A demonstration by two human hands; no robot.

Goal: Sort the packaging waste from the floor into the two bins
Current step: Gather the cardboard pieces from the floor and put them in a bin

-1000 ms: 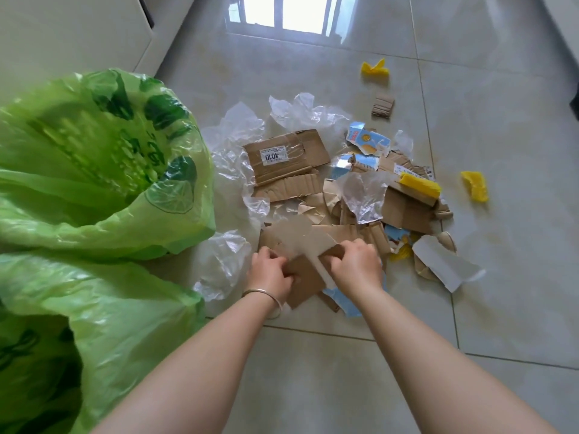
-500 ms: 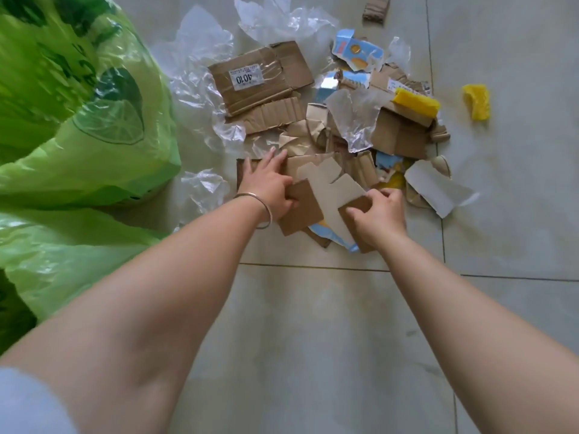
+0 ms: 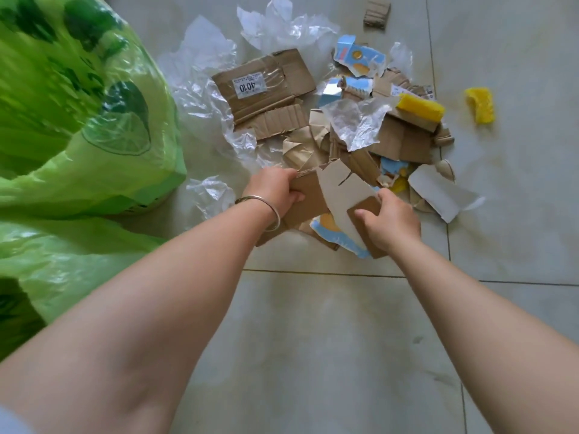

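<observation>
Two green-lined bins (image 3: 94,145) | left hand (image 3: 277,191), right hand (image 3: 390,223) each gripping cardboard pieces (image 3: 308,198)

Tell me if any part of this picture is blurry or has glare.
Head view: the green bin bags at the left edge are motion-blurred; the clear plastic film catches bright glare; the forearms look stretched by the wide lens; the labelled cardboard and both hands stay fairly sharp.

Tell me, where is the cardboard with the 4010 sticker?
The cardboard with the 4010 sticker lies on the floor beyond the left hand, on clear plastic wrap, right of the green bin bag.
</observation>
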